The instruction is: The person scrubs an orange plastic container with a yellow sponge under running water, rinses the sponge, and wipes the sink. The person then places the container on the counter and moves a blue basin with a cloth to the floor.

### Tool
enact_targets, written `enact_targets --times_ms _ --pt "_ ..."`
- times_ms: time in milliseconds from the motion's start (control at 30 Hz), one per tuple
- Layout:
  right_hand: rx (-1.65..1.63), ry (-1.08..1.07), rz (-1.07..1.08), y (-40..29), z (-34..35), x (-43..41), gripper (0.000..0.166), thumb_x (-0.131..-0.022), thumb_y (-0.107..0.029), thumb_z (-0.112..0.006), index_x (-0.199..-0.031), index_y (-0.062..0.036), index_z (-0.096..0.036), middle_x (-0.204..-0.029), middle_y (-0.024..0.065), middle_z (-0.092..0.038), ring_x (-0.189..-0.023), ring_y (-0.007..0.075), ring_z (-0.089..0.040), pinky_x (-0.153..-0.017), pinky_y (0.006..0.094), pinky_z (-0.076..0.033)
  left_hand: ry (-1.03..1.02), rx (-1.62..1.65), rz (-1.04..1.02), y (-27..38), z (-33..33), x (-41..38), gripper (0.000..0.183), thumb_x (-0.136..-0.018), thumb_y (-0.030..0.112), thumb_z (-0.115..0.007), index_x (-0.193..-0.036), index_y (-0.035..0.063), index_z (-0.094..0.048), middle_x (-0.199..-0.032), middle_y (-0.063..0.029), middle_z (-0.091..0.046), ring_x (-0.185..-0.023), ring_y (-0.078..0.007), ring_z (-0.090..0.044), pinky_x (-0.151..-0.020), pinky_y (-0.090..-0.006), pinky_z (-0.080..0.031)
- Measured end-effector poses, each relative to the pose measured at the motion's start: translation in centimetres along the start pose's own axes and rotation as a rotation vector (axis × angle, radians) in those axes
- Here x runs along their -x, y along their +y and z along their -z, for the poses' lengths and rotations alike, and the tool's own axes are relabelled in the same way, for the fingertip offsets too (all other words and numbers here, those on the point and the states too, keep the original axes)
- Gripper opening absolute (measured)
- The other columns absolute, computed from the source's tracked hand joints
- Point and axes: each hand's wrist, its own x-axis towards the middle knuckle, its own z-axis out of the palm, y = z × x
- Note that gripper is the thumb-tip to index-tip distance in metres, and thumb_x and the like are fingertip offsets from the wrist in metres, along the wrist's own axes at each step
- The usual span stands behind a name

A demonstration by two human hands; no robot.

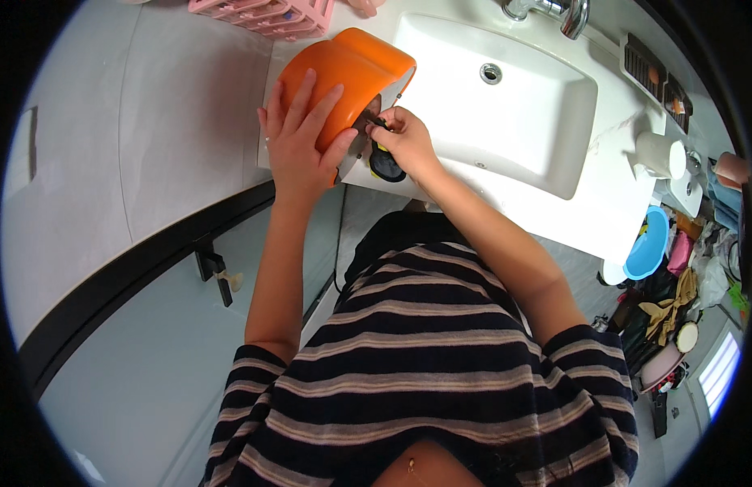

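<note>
An orange plastic housing (351, 61) rests on the left end of the white washbasin counter (504, 189). Spread across its curved top is my left hand (300, 134), with a ring on one finger. My right hand (406, 137) grips a small hand tool (386, 165) with a black and yellow handle, pinched between thumb and fingers. The tool's dark front end points into the grey underside of the housing, which faces right. Its tip is partly hidden by my fingers and the housing, so I cannot tell its exact kind.
Right of the housing is the white basin (528, 122) with a metal drain (490, 73) and chrome tap (574, 18). A pink plastic basket (272, 15) stands behind. A white cup (662, 155) is at the counter's right, near a blue tub (648, 243). A glass door's black frame (151, 262) runs left.
</note>
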Motion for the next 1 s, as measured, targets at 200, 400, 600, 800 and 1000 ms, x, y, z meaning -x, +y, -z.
enact_targets --times_ms 200,400,600,800,1000 --pt "-0.033 0.038 0.017 1.0 1.7 1.4 0.020 -0.084 -0.005 -0.070 -0.102 0.0009 -0.062 -0.093 0.0058 -0.068 -0.080 0.0125 -0.062 -0.072 0.0275 -0.049 -0.015 0.017 0.022 -0.2 0.1 -0.3 0.055 -0.087 0.046 -0.073 -0.137 0.0246 -0.067 -0.158 -0.0030 -0.048 -0.148 -0.0440 -0.032 -0.117 -0.0686 -0.020" --pt "-0.047 -0.035 -0.170 -0.2 5.7 3.3 0.037 -0.088 -0.007 -0.074 -0.123 -0.0001 -0.067 -0.105 0.0044 -0.070 -0.094 0.0133 -0.065 -0.086 0.0266 -0.052 -0.002 0.034 0.058 -0.8 -0.1 -0.4 0.056 -0.084 0.045 -0.076 -0.135 0.0252 -0.068 -0.159 -0.0020 -0.048 -0.149 -0.0438 -0.032 -0.117 -0.0685 -0.019" --pt "0.002 -0.160 -0.211 -0.3 9.3 4.0 0.035 -0.095 -0.006 -0.068 -0.130 -0.0007 -0.066 -0.111 0.0070 -0.073 -0.101 0.0142 -0.066 -0.093 0.0286 -0.051 0.047 0.027 0.057 -0.1 -0.3 -0.2 0.058 -0.083 0.039 -0.077 -0.136 0.0206 -0.067 -0.158 -0.0059 -0.048 -0.148 -0.0439 -0.033 -0.118 -0.0640 -0.022" --pt "-0.001 -0.076 -0.306 -0.7 13.2 5.4 0.032 -0.098 -0.007 -0.065 -0.128 0.0010 -0.065 -0.110 0.0105 -0.074 -0.103 0.0155 -0.067 -0.096 0.0296 -0.051 0.208 0.124 0.113 2.9 -0.8 5.9 0.041 -0.078 0.024 -0.080 -0.116 0.0084 -0.071 -0.138 -0.0106 -0.063 -0.131 -0.0362 -0.051 -0.108 -0.0485 -0.040" --pt "0.265 -0.063 -0.304 -2.0 15.4 5.6 0.029 -0.096 -0.013 -0.069 -0.122 0.0004 -0.066 -0.098 0.0087 -0.072 -0.093 0.0150 -0.068 -0.083 0.0275 -0.053 -0.497 0.908 0.761 7.5 -5.8 13.7 0.015 -0.095 0.011 -0.067 -0.107 0.0062 -0.074 -0.104 -0.0105 -0.074 -0.090 -0.0259 -0.071 -0.078 -0.0372 -0.057"
